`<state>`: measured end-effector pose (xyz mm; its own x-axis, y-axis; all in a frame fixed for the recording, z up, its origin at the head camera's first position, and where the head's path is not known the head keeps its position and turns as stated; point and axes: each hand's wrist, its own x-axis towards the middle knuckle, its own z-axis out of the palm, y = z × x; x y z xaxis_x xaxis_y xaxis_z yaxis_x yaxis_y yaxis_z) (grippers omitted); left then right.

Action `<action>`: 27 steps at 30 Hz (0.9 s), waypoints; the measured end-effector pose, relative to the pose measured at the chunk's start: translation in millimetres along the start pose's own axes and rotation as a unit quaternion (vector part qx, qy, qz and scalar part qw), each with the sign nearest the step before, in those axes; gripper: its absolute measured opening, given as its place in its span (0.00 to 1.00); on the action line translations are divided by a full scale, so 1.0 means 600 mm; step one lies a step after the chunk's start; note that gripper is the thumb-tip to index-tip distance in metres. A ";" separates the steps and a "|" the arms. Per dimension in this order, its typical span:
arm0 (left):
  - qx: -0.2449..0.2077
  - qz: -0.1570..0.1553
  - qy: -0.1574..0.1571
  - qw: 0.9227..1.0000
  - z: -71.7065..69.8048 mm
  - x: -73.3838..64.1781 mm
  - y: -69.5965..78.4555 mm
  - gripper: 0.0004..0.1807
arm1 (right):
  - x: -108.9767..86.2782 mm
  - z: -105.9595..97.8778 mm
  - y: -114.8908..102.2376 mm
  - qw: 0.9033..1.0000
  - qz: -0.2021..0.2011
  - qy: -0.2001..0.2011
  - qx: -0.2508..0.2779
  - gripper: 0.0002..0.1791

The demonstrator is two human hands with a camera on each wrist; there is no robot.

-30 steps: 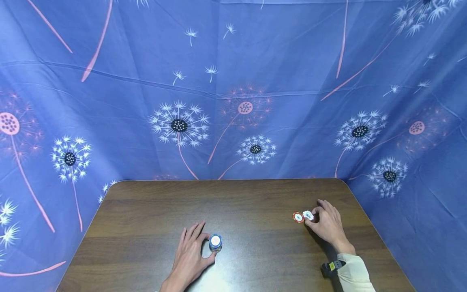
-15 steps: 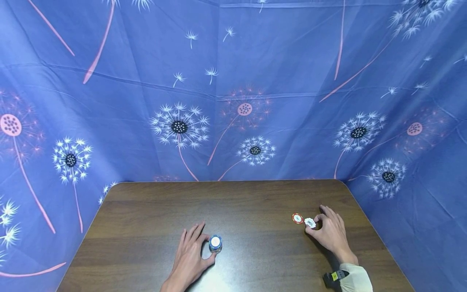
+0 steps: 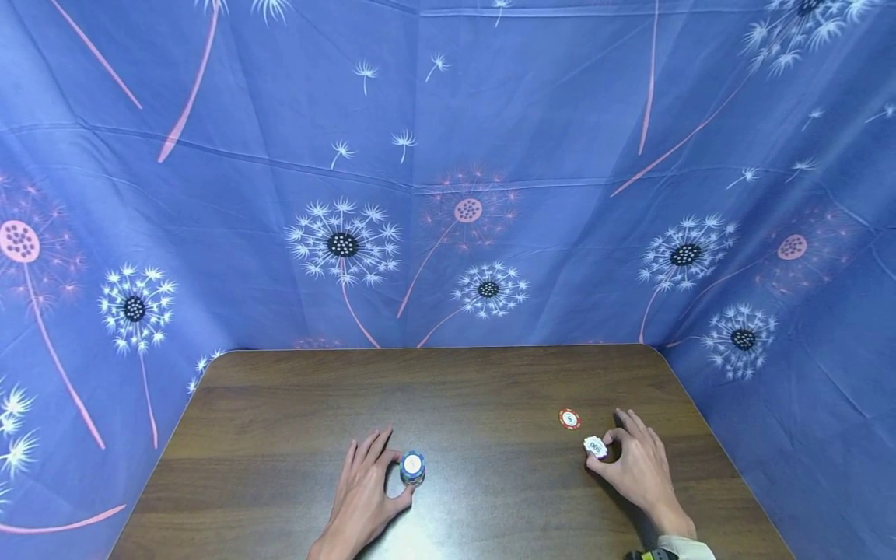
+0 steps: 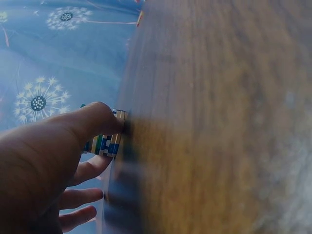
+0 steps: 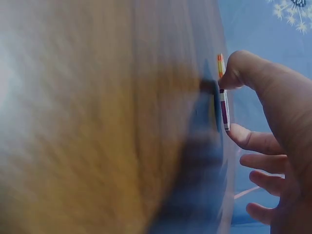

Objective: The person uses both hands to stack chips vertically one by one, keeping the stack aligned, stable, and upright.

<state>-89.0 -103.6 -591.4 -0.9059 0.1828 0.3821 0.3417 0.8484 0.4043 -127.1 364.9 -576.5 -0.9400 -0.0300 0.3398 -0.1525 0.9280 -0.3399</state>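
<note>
A short stack of poker chips (image 3: 413,467), blue-rimmed with a white centre on top, stands on the wooden table. My left hand (image 3: 360,494) holds it between thumb and index finger, the other fingers stretched out. From the side, the left wrist view shows blue, green and yellow edges in the stack (image 4: 108,146), partly hidden by the thumb. My right hand (image 3: 642,473) pinches a white poker chip (image 3: 595,446) marked 500 by its edges. In the right wrist view this chip (image 5: 224,112) has a purple-and-white edge and lies flat, close over the tabletop.
A red-rimmed poker chip (image 3: 569,418) marked 5 lies flat, just beyond the white chip. Blue dandelion-print cloth (image 3: 420,155) hangs behind the table (image 3: 490,381) and along both sides.
My right hand has drawn the white chip toward me, away from the red chip it was touching or nearly touching. My left hand and the stack stay in place.
</note>
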 end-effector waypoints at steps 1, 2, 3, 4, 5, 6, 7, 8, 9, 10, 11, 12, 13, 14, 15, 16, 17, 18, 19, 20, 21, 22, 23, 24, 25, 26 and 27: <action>0.000 -0.001 -0.001 1.000 0.000 0.000 0.000 0.24 | -0.003 0.000 -0.005 1.000 -0.003 0.001 0.005 0.19; 0.000 -0.002 -0.002 1.000 0.000 0.000 0.000 0.24 | -0.007 0.000 -0.011 1.000 -0.007 0.005 0.006 0.19; 0.000 -0.003 -0.003 1.000 0.000 0.000 0.000 0.24 | -0.010 0.001 -0.016 1.000 -0.010 0.006 0.012 0.19; -0.001 -0.004 -0.005 1.000 -0.001 0.000 0.000 0.25 | -0.014 0.002 -0.022 1.000 -0.014 0.008 0.013 0.19; -0.001 -0.005 -0.007 1.000 -0.001 0.000 0.000 0.25 | -0.017 0.004 -0.027 1.000 -0.018 0.011 0.016 0.19; -0.001 -0.007 -0.009 1.000 -0.002 0.000 0.001 0.25 | -0.020 0.005 -0.034 1.000 -0.023 0.014 0.017 0.19; -0.001 -0.008 -0.011 1.000 -0.002 0.000 0.001 0.25 | -0.024 0.006 -0.042 0.999 -0.027 0.014 0.022 0.20; -0.001 -0.009 -0.012 1.000 -0.002 0.000 0.001 0.25 | -0.026 0.007 -0.051 0.999 -0.032 0.016 0.024 0.20; -0.001 -0.010 -0.013 1.000 -0.002 0.000 0.001 0.25 | -0.029 0.009 -0.059 0.999 -0.039 0.017 0.027 0.20; -0.001 -0.011 -0.013 1.000 -0.002 -0.001 0.001 0.25 | -0.031 0.010 -0.070 0.998 -0.045 0.019 0.029 0.20; -0.001 -0.011 -0.013 1.000 -0.003 -0.001 0.001 0.25 | -0.034 0.013 -0.079 0.998 -0.052 0.019 0.032 0.20; -0.001 -0.011 -0.012 1.000 -0.003 -0.001 0.001 0.24 | -0.036 0.014 -0.090 0.998 -0.058 0.020 0.034 0.20; -0.001 -0.010 -0.011 1.000 -0.003 -0.001 0.001 0.24 | -0.037 0.017 -0.100 0.997 -0.067 0.020 0.036 0.20; -0.001 -0.009 -0.009 1.000 -0.003 0.000 0.001 0.24 | -0.038 0.022 -0.107 0.996 -0.076 0.022 0.035 0.21; -0.001 -0.007 -0.007 1.000 -0.002 0.000 0.001 0.24 | -0.039 0.025 -0.116 0.996 -0.083 0.021 0.035 0.21; -0.001 -0.006 -0.006 1.000 -0.002 0.000 0.001 0.24 | -0.040 0.027 -0.126 0.995 -0.088 0.022 0.037 0.21; -0.001 -0.005 -0.004 1.000 -0.002 0.000 0.001 0.24 | -0.040 0.030 -0.134 0.995 -0.094 0.022 0.038 0.22; 0.000 -0.004 -0.004 1.000 -0.002 0.000 0.001 0.24 | -0.040 0.033 -0.143 0.994 -0.100 0.022 0.039 0.22; 0.000 -0.004 -0.004 1.000 -0.002 0.000 0.001 0.25 | -0.040 0.035 -0.151 0.993 -0.106 0.022 0.041 0.22; 0.000 -0.004 -0.004 1.000 -0.002 0.000 0.001 0.25 | -0.040 0.038 -0.158 0.993 -0.112 0.023 0.042 0.22; 0.001 -0.004 -0.005 1.000 -0.002 0.000 0.001 0.25 | -0.040 0.040 -0.168 0.992 -0.118 0.022 0.044 0.22; 0.001 -0.004 -0.006 1.000 -0.002 0.000 0.001 0.25 | -0.039 0.043 -0.175 0.991 -0.125 0.023 0.045 0.22; 0.001 -0.004 -0.007 1.000 -0.002 -0.001 0.001 0.25 | -0.038 0.047 -0.182 0.990 -0.132 0.022 0.047 0.22; 0.001 -0.005 -0.008 1.000 -0.002 -0.001 0.001 0.25 | -0.037 0.051 -0.189 0.989 -0.139 0.021 0.046 0.22; 0.001 -0.006 -0.008 1.000 -0.002 -0.001 0.001 0.25 | -0.035 0.055 -0.197 0.988 -0.147 0.020 0.048 0.22; 0.002 -0.006 -0.007 1.000 -0.002 -0.001 0.001 0.25 | -0.033 0.059 -0.205 0.987 -0.153 0.019 0.049 0.22; 0.001 -0.006 -0.006 1.000 -0.002 -0.002 0.001 0.25 | -0.031 0.062 -0.213 0.986 -0.157 0.015 0.052 0.22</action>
<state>-87.7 -103.7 -590.7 -0.9130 0.1774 0.3675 0.3293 0.8521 0.4067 -101.7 232.8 -571.9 -0.8318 -0.2982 0.4681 -0.4674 0.8312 -0.3010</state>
